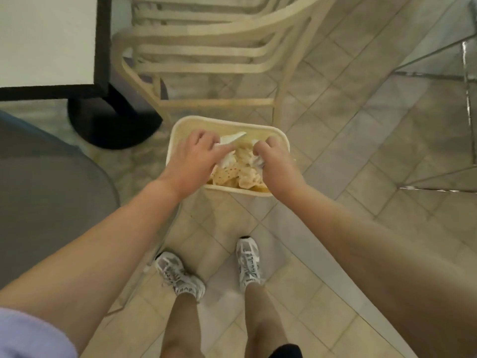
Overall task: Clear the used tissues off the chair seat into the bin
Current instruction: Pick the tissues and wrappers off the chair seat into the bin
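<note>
A cream plastic bin (180, 125) stands on the tiled floor in front of my feet, with crumpled tissues (240, 169) piled inside it. Both my hands hover over its opening. My left hand (196, 158) is over the bin's left side, its fingers curled around a white tissue (231, 139) that sticks out past the fingertips. My right hand (273, 161) is over the right side, shut on a crumpled white tissue (258, 160). A grey chair seat (46, 192) fills the left edge; I see no tissues on the part in view.
A stack of cream plastic chairs (206, 47) stands just behind the bin. A white table (46, 40) with a black edge and black round base (111, 122) is at the upper left. A glass and chrome frame (467, 99) is at the right. My two shoes stand on beige tiles.
</note>
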### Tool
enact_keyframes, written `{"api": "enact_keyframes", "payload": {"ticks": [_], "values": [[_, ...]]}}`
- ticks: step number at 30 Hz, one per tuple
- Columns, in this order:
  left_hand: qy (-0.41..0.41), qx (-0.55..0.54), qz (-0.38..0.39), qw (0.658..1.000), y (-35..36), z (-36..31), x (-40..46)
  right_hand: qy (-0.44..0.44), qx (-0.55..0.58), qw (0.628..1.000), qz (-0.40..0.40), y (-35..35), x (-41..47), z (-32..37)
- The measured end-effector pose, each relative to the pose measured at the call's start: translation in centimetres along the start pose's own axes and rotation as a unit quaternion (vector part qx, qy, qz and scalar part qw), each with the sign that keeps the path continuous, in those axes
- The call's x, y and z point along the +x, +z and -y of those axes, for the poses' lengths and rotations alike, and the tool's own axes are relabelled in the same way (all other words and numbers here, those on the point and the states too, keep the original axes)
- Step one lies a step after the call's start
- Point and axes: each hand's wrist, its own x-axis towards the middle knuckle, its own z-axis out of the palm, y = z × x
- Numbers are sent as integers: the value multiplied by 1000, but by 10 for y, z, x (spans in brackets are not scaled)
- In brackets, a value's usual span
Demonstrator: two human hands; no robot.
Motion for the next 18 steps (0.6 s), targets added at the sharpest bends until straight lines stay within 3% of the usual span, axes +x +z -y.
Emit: {"api": "enact_keyframes", "payload": {"ticks": [3, 6, 11, 15, 18], "values": [[3, 11, 34, 999, 13, 10, 7, 25, 25, 999, 40, 9, 2, -5], [19, -8, 110, 994, 29, 20, 13, 42, -20, 992, 116, 23, 10, -5], [-95, -32, 295, 950, 39, 19, 18, 53, -140, 955, 255, 36, 19, 1], [-116, -66, 198, 971, 23, 13, 5, 77, -136, 975, 161, 26, 17, 11], [-130, -68, 94, 985, 11, 12, -14, 24, -145, 984, 102, 14, 13, 28]]}}
